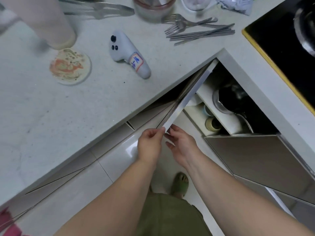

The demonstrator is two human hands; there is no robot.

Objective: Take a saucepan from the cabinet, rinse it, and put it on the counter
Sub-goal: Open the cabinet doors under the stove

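Nearest, at 6 o'clock: both forearms run up from the bottom edge, converging twd the door [187, 97] edge near frame centre. Left hand [150, 143] pinches the door's free corner, thumb and fingers clenched on the thin edge. Right hand [180, 143] cups the same corner from the 3 o'clock side, fingers [168, 132] curled loosely onto it, wrist bent inward. Probably two hands because the edge is slim w/ no handle seen; grip at the far end from the hinge gives most leverage.

Door stands part open, angled out from the counter [51, 108] lip twd 1 o'clock, hinge end up under the corner. A second door [255, 155] at 3–4 o'clock also swung out, so the corner cabinet [226, 120] interior shows.

Inside, at 2 o'clock from the hands: a dark pot w/ metal rim [226, 97] on a white shelf, likely the saucepan, not yet touched; jars [211, 123] just below it. Can't tell if it has a long handle.

Farther, on counter at 11–12 o'clock: a white controller [126, 51], a stained coaster [69, 66], forks and chopsticks [199, 29]. Hob [279, 53] at 2 o'clock.
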